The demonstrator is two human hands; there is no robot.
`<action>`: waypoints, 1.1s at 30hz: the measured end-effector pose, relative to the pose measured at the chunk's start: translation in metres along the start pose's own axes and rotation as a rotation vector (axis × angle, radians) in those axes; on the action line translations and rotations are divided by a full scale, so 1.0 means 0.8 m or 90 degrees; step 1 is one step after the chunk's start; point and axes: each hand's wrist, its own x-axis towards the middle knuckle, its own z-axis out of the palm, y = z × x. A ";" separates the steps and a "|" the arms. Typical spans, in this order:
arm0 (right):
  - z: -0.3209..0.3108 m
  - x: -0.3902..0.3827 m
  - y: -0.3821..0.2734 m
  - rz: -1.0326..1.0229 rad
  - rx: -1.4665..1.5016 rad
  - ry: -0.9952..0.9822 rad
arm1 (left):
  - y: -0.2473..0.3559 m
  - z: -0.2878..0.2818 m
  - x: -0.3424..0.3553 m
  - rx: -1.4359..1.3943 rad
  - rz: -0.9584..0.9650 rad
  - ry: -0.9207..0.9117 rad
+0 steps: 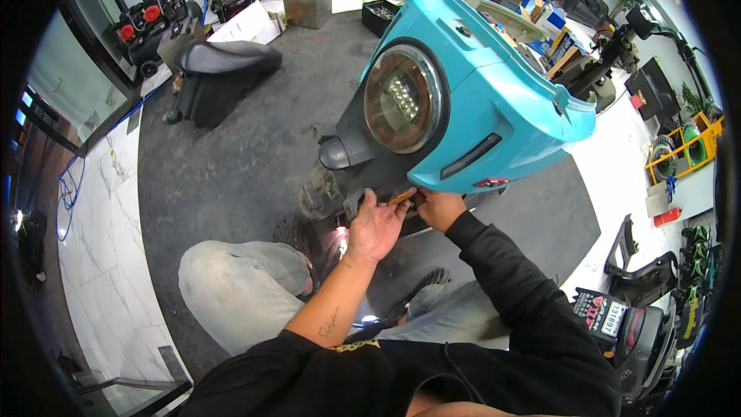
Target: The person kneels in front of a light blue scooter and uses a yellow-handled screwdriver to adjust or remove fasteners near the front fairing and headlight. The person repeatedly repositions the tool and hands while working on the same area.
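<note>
A turquoise scooter body panel [494,96] with a round light [405,98] stands right in front of me. My left hand [376,228] is under its lower edge, palm up, thumb and fingers apart. Its fingertips are next to a thin orange piece [401,196], whose kind I cannot make out. Beside the orange piece's other end, my right hand [440,208] is closed below the panel. Whatever its fingers hold is hidden. A dark grey lower part [346,153] of the scooter juts out left of the light.
On the dark mat [224,162], a black scooter seat [224,69] lies at the far left. A metal box [306,0] and a black parts tray [378,17] stand behind. Boxes and tools crowd the far right. Another scooter [629,332] is at the near right.
</note>
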 end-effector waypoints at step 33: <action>0.001 -0.007 0.016 0.031 0.077 -0.111 | 0.005 -0.012 0.003 0.032 -0.067 -0.046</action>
